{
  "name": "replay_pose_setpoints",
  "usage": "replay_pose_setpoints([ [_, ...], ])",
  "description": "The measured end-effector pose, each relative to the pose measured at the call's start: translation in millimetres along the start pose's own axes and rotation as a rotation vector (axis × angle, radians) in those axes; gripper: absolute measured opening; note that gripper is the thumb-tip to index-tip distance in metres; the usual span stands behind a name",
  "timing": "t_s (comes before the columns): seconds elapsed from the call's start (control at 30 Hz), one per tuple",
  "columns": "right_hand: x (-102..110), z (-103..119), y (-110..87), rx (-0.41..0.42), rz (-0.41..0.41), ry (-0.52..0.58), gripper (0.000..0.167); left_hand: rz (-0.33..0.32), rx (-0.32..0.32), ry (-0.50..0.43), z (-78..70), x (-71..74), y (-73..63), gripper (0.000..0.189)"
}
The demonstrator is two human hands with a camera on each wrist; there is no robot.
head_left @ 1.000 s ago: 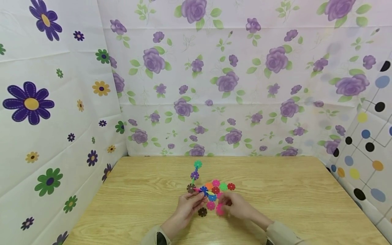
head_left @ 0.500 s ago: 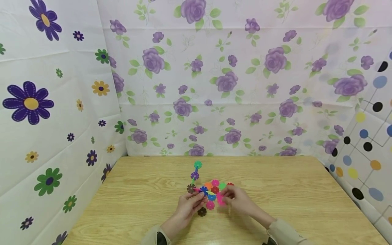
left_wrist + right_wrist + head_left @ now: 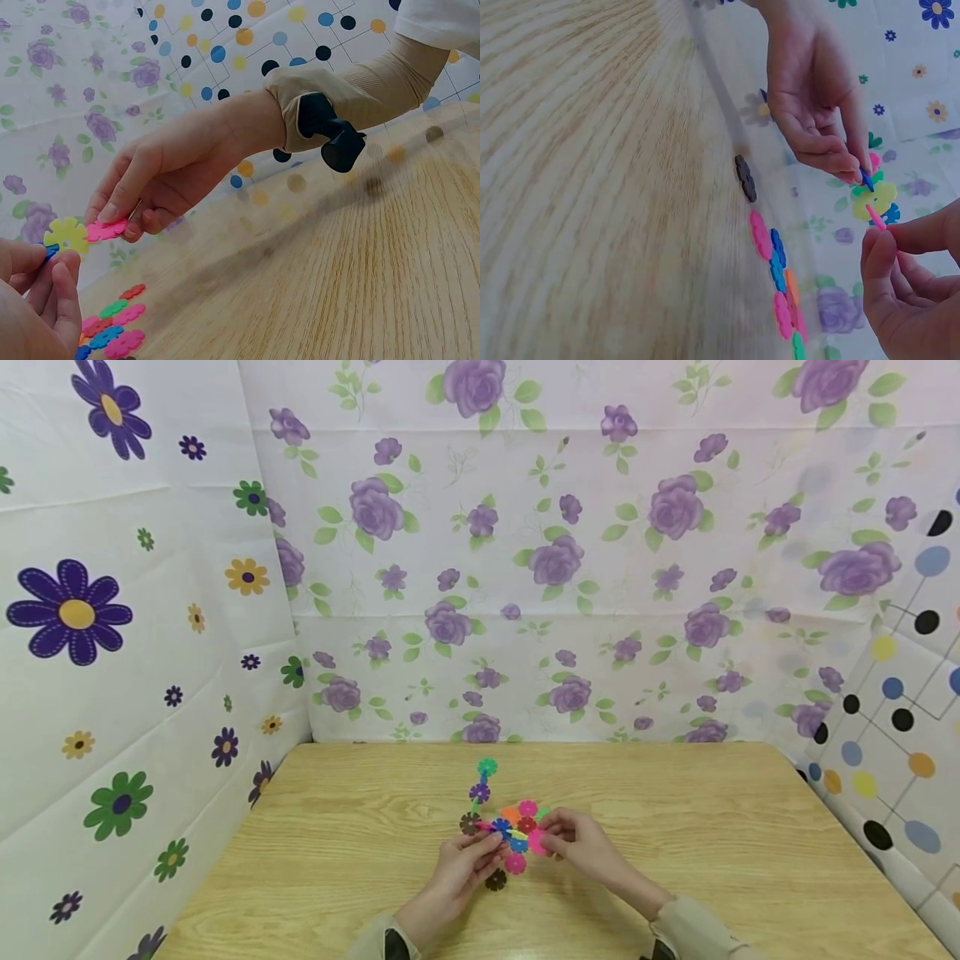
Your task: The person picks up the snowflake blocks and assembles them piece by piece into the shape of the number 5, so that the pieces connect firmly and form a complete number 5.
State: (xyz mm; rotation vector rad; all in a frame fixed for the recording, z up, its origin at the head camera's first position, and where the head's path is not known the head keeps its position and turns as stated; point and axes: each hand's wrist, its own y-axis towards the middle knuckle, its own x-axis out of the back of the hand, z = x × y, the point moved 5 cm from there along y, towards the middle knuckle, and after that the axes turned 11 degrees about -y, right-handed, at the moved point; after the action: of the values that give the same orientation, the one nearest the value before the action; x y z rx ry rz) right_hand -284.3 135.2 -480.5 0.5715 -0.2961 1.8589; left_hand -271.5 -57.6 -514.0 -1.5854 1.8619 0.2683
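Observation:
My left hand point(image 3: 461, 864) pinches a dark blue snowflake disc point(image 3: 501, 829), part of a chain of notched plastic discs raised over the table. From there the chain runs through a pink and a brown disc point(image 3: 470, 823) up to a teal disc point(image 3: 487, 767) at its far end. A yellow disc point(image 3: 67, 235) sticks out of the blue one towards my right hand point(image 3: 581, 843). Thumb and fingers of that hand pinch a pink disc point(image 3: 106, 229). Its edge is right at the yellow disc's rim, overlapping it in the right wrist view.
Loose discs lie flat on the wooden table point(image 3: 337, 860) below the hands: a dark brown disc point(image 3: 496, 879), a pink disc point(image 3: 515, 862), a red disc point(image 3: 527, 826) and several others. Flowered cloth point(image 3: 420, 568) hangs behind the table, with patterned cloth at both sides.
My right hand has lifted the pink disc from the front right of the loose discs and brought it up and left to the yellow disc. My left hand has barely moved.

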Motion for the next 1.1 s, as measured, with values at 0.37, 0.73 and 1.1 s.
replay_pose_setpoints([
  [0.37,-3,-2,0.1,-0.047,-0.080,0.114,0.019,-0.037,-0.021,0.027,0.0,-3.2,2.4,0.011],
  [0.73,-5,12,-9.9,-0.061,-0.145,0.089,0.012,-0.041,-0.081,0.052,-2.1,-8.8,0.6,0.005],
  [1.1,-7,15,-13.0,-0.091,-0.185,0.087,0.009,-0.036,-0.097,0.061,-1.3,-9.0,1.1,0.007],
])
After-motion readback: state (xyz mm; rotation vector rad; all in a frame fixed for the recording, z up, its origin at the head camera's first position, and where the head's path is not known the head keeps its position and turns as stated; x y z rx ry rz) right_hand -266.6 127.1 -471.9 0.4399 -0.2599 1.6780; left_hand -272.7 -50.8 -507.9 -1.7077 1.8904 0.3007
